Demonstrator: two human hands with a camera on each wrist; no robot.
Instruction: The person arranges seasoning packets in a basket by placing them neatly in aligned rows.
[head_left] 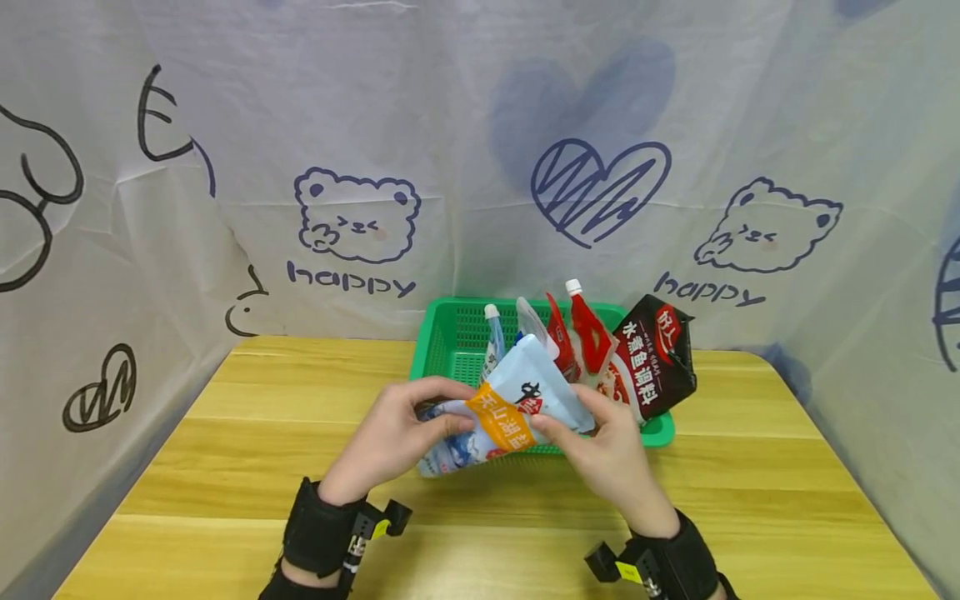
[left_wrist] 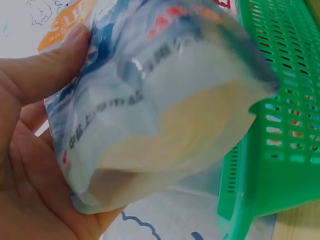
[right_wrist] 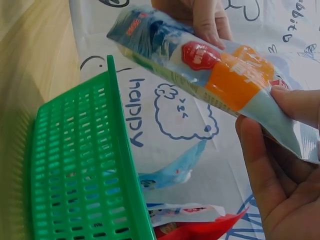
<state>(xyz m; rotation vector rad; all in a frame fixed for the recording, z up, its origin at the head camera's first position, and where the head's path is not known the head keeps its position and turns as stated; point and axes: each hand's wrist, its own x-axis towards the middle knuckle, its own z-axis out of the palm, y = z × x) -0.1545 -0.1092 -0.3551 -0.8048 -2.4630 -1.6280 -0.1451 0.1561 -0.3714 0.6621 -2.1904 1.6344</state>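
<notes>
Both hands hold a light-blue bag of salt [head_left: 504, 408] with an orange band, tilted in front of a green basket [head_left: 435, 333]. My left hand [head_left: 405, 433] grips its lower end, thumb on the printed face and fingers behind. At the upper right end, my right hand [head_left: 611, 442] pinches the flat sealed edge between thumb and fingers. In the left wrist view the bag's pale bottom [left_wrist: 165, 135] faces the camera, beside the basket wall [left_wrist: 285, 150]. The right wrist view shows the bag [right_wrist: 200, 65] slanting above the basket rim [right_wrist: 122, 125].
The basket holds a white-capped blue pouch [head_left: 494, 342], red pouches [head_left: 588, 329], one white-capped, and a black seasoning packet [head_left: 656, 358] leaning over the right rim. It stands on a wooden table [head_left: 262, 417] against a white cloth [head_left: 465, 125] with drawings.
</notes>
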